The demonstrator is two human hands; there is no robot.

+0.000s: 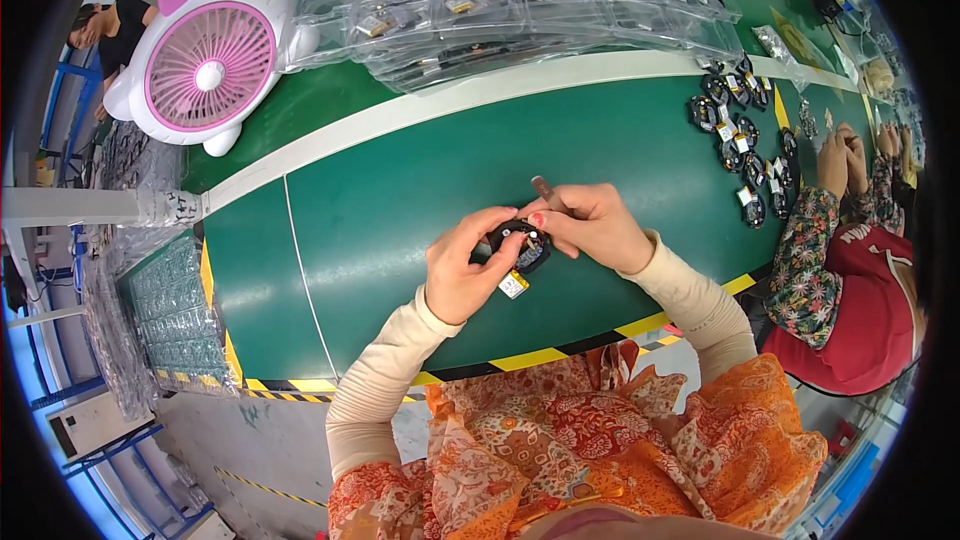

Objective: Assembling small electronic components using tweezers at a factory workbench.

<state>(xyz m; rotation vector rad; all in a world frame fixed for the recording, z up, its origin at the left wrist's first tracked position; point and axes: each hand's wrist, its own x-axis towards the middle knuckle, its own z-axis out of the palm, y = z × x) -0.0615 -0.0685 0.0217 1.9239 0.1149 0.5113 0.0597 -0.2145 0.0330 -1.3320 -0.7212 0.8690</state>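
1. The round black device (536, 258) was in front of me, above the table (400, 165), with its open side showing small parts.
2. A white-and-yellow battery (514, 285) stuck out from it at 6 o'clock.
3. My left hand (462, 268) gripped the device from 8 o'clock, thumb across its face.
4. My right hand (597, 227), at 2 o'clock, pinched a slim brown tool (546, 194), fingertips at the device's rim; I couldn't tell where its lower end sat.
5. More black devices (752, 162) lay clustered at 2 o'clock.
6. Farther out: clear trays (540, 15) at 12, a white-and-pink fan (209, 75) at 10, a co-worker (860, 305) at 3.
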